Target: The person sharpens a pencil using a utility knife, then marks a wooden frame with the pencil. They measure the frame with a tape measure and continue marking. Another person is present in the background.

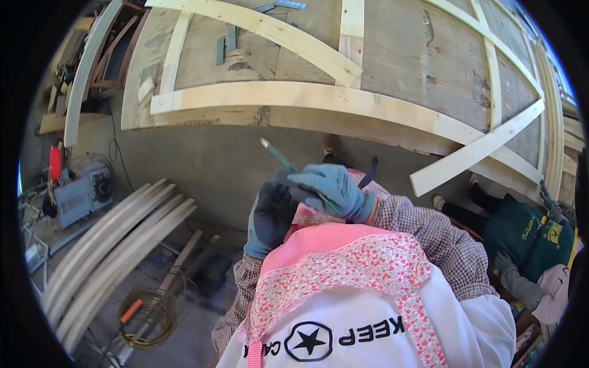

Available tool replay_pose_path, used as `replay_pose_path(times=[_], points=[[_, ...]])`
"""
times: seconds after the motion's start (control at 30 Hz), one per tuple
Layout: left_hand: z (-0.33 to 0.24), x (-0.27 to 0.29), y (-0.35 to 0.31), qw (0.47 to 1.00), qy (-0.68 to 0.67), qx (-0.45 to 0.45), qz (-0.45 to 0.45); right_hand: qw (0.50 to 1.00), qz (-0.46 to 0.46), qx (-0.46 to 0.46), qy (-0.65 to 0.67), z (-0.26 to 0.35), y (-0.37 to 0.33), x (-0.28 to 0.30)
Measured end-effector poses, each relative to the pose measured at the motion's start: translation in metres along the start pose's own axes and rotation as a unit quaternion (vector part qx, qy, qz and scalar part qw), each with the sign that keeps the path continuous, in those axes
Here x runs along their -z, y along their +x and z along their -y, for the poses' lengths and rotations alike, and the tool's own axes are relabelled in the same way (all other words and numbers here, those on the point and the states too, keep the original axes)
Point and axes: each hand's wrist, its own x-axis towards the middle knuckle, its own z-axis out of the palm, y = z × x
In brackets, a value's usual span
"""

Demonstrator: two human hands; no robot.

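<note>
My right hand [336, 184], in a blue-grey glove, is closed around a green pencil [280, 155] in front of my chest. The pencil's bare wood tip points up and to the left, and its other end shows below my fingers. My left hand [274, 211] is right beside it, its dark-coated palm turned into view and its fingers seemingly extended against my right hand. Part of the left fingers is hidden there. Ahead of both hands lies a pale timber frame [264, 95] on a plywood-topped table [392, 52].
A loose board [478, 147] juts past the table's near right edge, close to a co-worker in a green apron [521, 236]. Lower left are stacked wood strips [116, 245], a coil of hose or cable [147, 319] and a grey machine [80, 193]. Small dark green strips [231, 38] lie on the plywood.
</note>
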Motion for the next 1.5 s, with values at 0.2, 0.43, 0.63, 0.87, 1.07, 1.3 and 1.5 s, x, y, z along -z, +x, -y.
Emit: replay_pose_path(times=[0.2, 0.43, 0.63, 0.87, 1.07, 1.3, 1.5], points=[[-0.042, -0.038, 0.048, 0.950, 0.241, -0.057, -0.190, 0.981, -0.083, -0.148, 0.096, -0.059, 0.034, 0.046], [-0.082, -0.071, 0.141, 0.766, 0.618, -0.159, -0.073, 0.927, -0.260, -0.261, 0.076, -0.107, 0.019, 0.093], [-0.092, -0.114, 0.261, 0.306, 0.907, -0.226, 0.180, 0.818, -0.433, -0.369, 0.091, -0.145, 0.014, 0.098], [-0.057, -0.106, 0.392, 0.003, 0.902, -0.208, 0.379, 0.649, -0.615, -0.408, 0.185, -0.137, 0.027, 0.082], [-0.051, -0.086, 0.438, -0.014, 0.866, -0.235, 0.441, 0.586, -0.688, -0.384, 0.192, -0.127, 0.022, 0.053], [-0.057, -0.085, 0.444, 0.006, 0.862, -0.195, 0.468, 0.570, -0.700, -0.377, 0.207, -0.126, 0.017, 0.036], [-0.057, -0.086, 0.446, 0.022, 0.851, -0.201, 0.485, 0.589, -0.692, -0.353, 0.223, -0.127, 0.018, 0.039]])
